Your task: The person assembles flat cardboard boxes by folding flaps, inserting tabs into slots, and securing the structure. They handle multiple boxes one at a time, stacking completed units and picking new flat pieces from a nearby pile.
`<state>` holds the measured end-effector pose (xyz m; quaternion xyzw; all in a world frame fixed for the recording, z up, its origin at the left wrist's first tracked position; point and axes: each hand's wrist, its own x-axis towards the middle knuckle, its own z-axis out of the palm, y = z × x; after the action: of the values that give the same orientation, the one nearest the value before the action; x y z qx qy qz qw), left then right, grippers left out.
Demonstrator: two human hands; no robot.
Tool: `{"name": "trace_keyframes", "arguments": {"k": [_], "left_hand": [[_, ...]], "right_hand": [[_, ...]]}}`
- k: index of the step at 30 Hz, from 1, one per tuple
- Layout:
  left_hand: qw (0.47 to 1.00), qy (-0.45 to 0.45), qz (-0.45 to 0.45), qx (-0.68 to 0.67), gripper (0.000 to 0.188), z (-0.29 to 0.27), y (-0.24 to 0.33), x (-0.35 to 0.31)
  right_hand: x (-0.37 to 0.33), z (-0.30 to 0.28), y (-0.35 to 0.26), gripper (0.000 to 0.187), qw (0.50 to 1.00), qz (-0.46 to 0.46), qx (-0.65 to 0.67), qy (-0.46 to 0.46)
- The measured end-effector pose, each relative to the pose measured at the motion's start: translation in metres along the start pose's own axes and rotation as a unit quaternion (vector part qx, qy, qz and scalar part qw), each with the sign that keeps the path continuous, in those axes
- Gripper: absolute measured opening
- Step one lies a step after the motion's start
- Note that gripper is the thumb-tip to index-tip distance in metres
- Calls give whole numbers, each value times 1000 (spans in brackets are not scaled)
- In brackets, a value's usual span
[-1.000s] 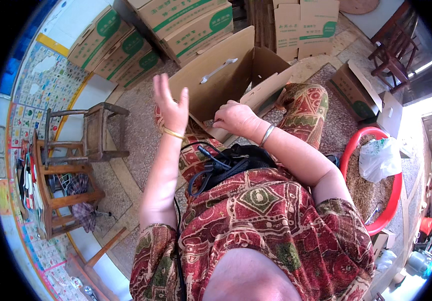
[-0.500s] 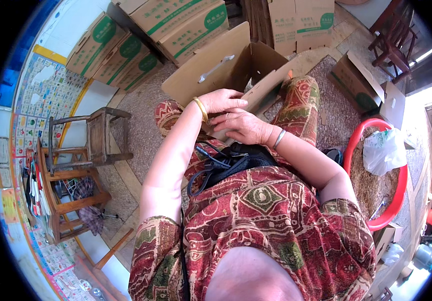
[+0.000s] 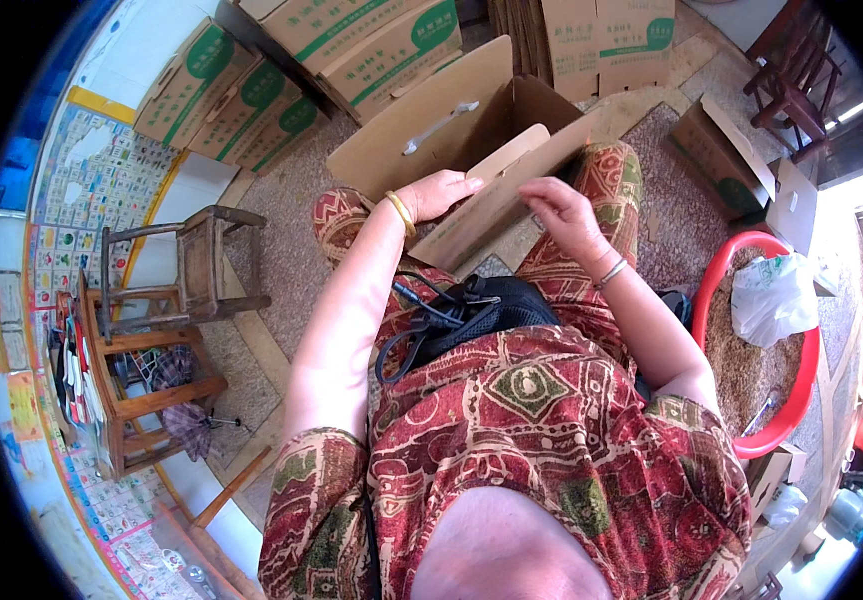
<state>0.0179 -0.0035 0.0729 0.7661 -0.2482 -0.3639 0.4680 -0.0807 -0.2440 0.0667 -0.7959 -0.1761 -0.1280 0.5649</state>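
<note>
An upright, open-topped cardboard box [image 3: 421, 128] stands between my legs, a white plastic handle [image 3: 438, 128] fixed across its far wall. My left hand [image 3: 435, 196], with a gold bangle at the wrist, grips the top edge of the near wall, fingers over the inner side. A cardboard flap [image 3: 507, 163] stands up just inside that wall. To the right, my right hand [image 3: 569, 218], wearing a silver bangle, is close to the wall's outer face. Its fingers are bent together toward the thumb; whatever may be between them is hidden.
Printed cartons [image 3: 371, 50] are stacked behind the box. A wooden chair [image 3: 191, 265] stands at my left. On my right are a red-rimmed round tub [image 3: 806, 385] with a white plastic bag [image 3: 771, 300], and another open carton [image 3: 721, 160].
My right hand has moved right and away from my left, the fingers closing together. A flap now shows raised inside the near wall. My left hand stays at the edge.
</note>
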Motion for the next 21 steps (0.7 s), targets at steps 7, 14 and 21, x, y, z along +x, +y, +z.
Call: {"name": "trace_keyframes", "arguments": {"k": [7, 14, 21], "left_hand": [[998, -32, -49, 37, 47, 2, 30, -10], [996, -21, -7, 86, 53, 5, 22, -10], [983, -27, -53, 175, 48, 13, 37, -50]], "right_hand": [[22, -34, -5, 56, 948, -56, -309, 55], [53, -40, 2, 64, 910, -1, -414, -30], [61, -44, 14, 42, 917, -32, -397, -23]]}}
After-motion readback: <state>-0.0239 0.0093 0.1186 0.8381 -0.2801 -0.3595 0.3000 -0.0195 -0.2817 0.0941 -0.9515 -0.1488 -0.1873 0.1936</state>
